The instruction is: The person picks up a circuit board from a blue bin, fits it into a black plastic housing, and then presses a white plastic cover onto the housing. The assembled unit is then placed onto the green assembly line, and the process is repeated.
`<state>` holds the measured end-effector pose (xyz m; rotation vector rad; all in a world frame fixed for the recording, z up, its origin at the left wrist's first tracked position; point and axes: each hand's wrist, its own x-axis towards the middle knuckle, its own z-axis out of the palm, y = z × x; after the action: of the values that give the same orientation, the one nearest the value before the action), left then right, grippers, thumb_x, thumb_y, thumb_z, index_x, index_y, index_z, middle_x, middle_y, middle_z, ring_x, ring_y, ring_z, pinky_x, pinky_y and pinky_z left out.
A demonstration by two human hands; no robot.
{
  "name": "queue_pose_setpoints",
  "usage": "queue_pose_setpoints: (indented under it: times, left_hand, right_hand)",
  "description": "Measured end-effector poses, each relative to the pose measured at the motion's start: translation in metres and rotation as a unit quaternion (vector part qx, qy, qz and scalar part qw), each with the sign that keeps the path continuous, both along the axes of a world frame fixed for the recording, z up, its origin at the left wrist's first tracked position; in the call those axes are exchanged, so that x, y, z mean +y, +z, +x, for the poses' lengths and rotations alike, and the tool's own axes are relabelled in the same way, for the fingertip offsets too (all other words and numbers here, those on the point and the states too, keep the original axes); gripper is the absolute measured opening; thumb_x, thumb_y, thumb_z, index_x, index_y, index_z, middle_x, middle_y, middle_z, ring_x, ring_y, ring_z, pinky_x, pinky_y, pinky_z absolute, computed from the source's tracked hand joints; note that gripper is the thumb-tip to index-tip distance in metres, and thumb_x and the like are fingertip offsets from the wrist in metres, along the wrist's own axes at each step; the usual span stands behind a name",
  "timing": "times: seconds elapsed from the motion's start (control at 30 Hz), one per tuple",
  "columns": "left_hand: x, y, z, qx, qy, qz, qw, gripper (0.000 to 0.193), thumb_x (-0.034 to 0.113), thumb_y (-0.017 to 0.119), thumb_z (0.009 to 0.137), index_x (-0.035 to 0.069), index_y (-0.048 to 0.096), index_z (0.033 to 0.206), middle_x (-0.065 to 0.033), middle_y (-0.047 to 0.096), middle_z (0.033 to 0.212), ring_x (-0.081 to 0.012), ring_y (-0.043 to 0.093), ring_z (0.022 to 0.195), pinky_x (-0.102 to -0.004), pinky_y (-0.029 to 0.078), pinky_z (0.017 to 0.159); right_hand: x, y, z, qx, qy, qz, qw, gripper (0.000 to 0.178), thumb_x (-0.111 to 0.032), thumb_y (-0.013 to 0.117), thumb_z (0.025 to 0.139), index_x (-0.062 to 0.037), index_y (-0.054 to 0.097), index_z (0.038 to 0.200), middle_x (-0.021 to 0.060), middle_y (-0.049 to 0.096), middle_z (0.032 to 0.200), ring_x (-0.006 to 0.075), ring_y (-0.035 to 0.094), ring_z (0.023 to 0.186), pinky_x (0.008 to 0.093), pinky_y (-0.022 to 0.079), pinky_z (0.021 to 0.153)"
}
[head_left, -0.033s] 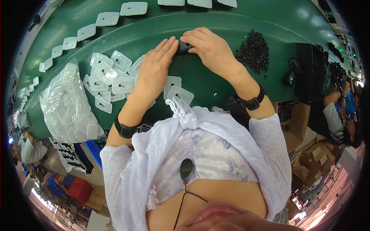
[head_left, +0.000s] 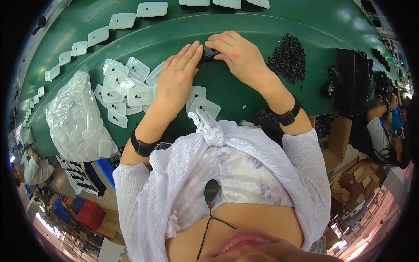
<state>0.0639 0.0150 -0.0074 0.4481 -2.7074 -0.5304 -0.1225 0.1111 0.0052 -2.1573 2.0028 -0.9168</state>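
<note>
A small black block-shaped part (head_left: pixel 209 53) rests on the green tabletop in front of me, partly covered by my fingers. My left hand (head_left: pixel 178 78) lies with its fingers stretched out, their tips at the left side of the block. From the other side my right hand (head_left: pixel 235 52) curls its fingers and thumb onto the block's right end. Left of and beneath my left forearm are loose, whitish translucent plastic plates (head_left: pixel 141 96), each with a small dark mark in the middle. Beyond my right hand sits a heap of tiny black pieces (head_left: pixel 288 59).
A clear plastic bag (head_left: pixel 74 118) full of similar plates lies at the left. White plates (head_left: pixel 122 21) stand in a curved row along the far green strip. A black box (head_left: pixel 349 81) is at the right, with an open carton (head_left: pixel 338 139) below. Other people sit at both sides.
</note>
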Motion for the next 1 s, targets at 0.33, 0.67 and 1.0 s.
queue_pose_setpoints:
  times: [0.33,0.67,1.0]
  left_hand:
    - [-0.008,0.006,-0.031,-0.028,0.067,-0.04,0.997,0.051,0.016,0.075,0.074,-0.001,0.055,0.118,-0.0164,0.059,0.119,-0.0239,0.059,0.105,-0.033,0.049,0.083]
    - [0.013,0.047,0.007,0.098,0.027,0.621,0.777,0.039,0.014,0.056,0.097,-0.003,0.04,0.127,-0.0153,0.067,0.099,-0.0175,0.068,0.076,-0.0228,0.05,0.062]
    - [0.03,0.05,0.005,0.083,0.04,0.619,0.78,0.036,0.012,0.058,0.096,-0.004,0.038,0.122,-0.0181,0.067,0.101,-0.0183,0.069,0.078,-0.0236,0.052,0.062]
  right_hand:
    - [-0.014,0.013,-0.01,-0.24,-0.086,0.15,0.955,0.033,-0.023,0.074,0.081,-0.0111,0.067,0.111,0.0056,0.069,0.102,0.0147,0.063,0.09,0.0276,0.05,0.079]
    - [0.034,0.047,0.026,-0.485,-0.015,0.062,0.872,0.04,-0.02,0.065,0.092,-0.0047,0.058,0.128,0.0064,0.061,0.123,0.0142,0.058,0.107,0.0274,0.046,0.088]
    - [0.035,0.047,0.031,-0.439,-0.046,0.061,0.895,0.033,-0.019,0.069,0.087,-0.0034,0.061,0.116,0.0058,0.062,0.113,0.0149,0.06,0.099,0.0282,0.047,0.085]
